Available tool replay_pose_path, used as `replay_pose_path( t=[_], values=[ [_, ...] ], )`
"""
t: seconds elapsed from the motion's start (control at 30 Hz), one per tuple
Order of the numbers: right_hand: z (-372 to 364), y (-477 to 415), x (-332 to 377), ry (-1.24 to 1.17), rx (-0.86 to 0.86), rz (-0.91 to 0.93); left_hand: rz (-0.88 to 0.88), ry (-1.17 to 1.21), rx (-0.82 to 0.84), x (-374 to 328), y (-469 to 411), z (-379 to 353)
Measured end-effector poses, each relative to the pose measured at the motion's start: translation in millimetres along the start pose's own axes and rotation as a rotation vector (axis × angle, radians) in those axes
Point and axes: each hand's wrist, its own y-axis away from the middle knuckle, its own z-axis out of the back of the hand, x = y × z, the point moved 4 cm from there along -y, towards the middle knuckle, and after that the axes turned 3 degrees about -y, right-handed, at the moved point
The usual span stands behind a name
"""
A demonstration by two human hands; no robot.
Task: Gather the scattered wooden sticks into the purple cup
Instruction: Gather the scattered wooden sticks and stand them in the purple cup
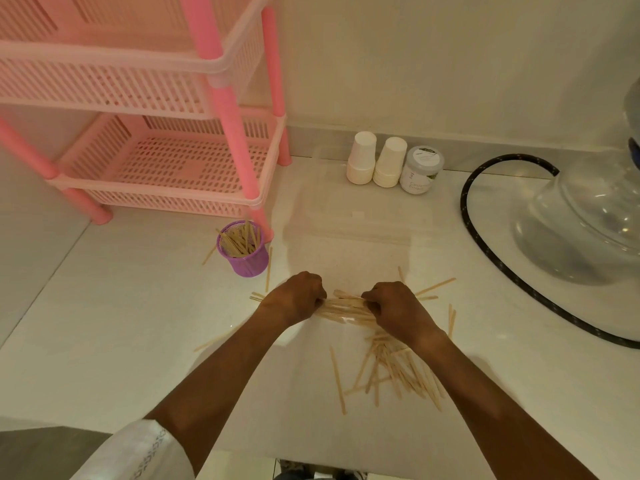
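Note:
A purple mesh cup [246, 261] stands on the white counter left of centre, with several wooden sticks inside it. Between my hands lies a bundle of wooden sticks [346, 309], held level just above the counter. My left hand [297, 296] grips the bundle's left end with curled fingers. My right hand [394, 305] grips its right end the same way. A loose pile of sticks [398, 370] is scattered under and in front of my right wrist. Single sticks lie beside the cup [268, 268] and left of my left forearm [216, 339].
A pink plastic rack [166, 161] stands at the back left, one leg right behind the cup. Two stacks of white paper cups [362, 157] and a white jar [420, 169] sit by the wall. A glass vessel [581, 223] with a black hose [485, 244] fills the right.

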Motion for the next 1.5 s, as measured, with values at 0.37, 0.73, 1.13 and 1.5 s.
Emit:
replay_pose_path(
  t=[0.37, 0.73, 1.13, 1.5],
  values=[
    [9.4, -2.2, -25.9, -0.466, -0.254, -0.151, -0.067, 0.162, -0.28, 19.2, 17.5, 50.5],
    [15.3, -16.6, 6.2, -1.136, -0.341, -0.222, 0.064, 0.64, -0.555, 38.7, 43.3, 85.3],
    [7.9, -47.5, 70.9, -1.403, -0.321, -0.119, 0.189, 0.962, -0.733, 39.1, 56.1, 89.0],
    [14.5, -69.1, 109.2, -1.524, -0.357, -0.085, 0.244, 1.051, -0.86, 63.6, 72.7, 92.3]
  ],
)
